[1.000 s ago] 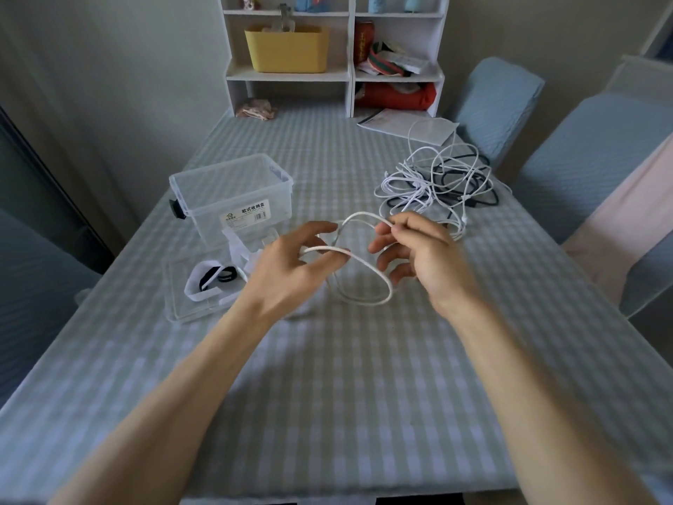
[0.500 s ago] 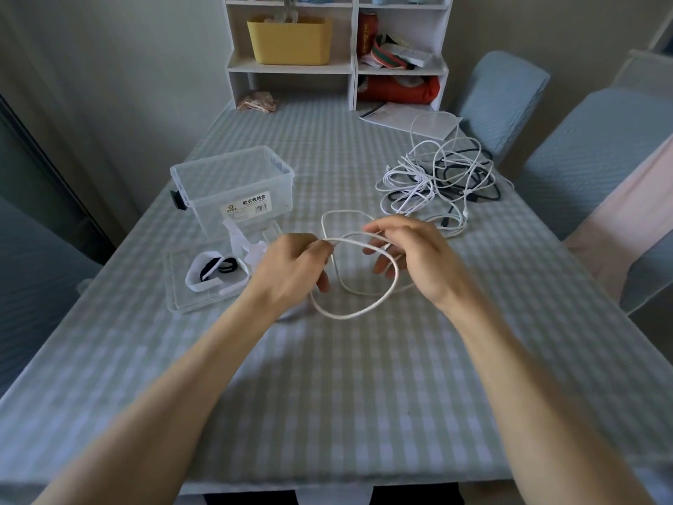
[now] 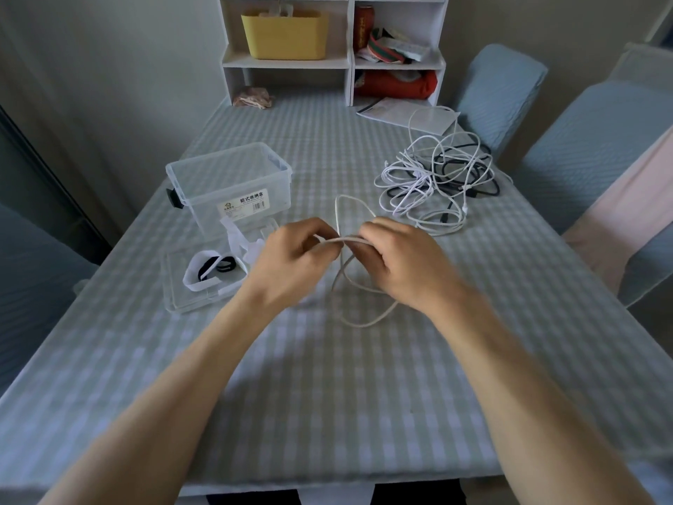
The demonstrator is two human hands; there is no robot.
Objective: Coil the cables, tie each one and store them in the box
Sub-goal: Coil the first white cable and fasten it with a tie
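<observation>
Above the middle of the table I hold a white cable (image 3: 368, 318) in loose loops. My left hand (image 3: 291, 264) pinches the strands from the left and my right hand (image 3: 397, 264) pinches them from the right, fingertips almost meeting. One loop rises behind the hands, another hangs down to the tablecloth. The clear plastic box (image 3: 233, 187) stands open at the left, with its lid (image 3: 189, 286) lying in front of it and holding white and black ties (image 3: 215, 269). A tangle of white and black cables (image 3: 440, 180) lies at the right.
A white shelf unit (image 3: 335, 49) with a yellow basket (image 3: 284, 34) stands at the table's far end. Papers (image 3: 404, 114) lie next to the tangle. Blue-covered chairs (image 3: 590, 140) line the right side. The checked tablecloth (image 3: 327, 395) runs to the near edge.
My hands have come closer together, gathering the cable's loops into a pinch. The lower loop now hangs further down. The view has tilted slightly downward.
</observation>
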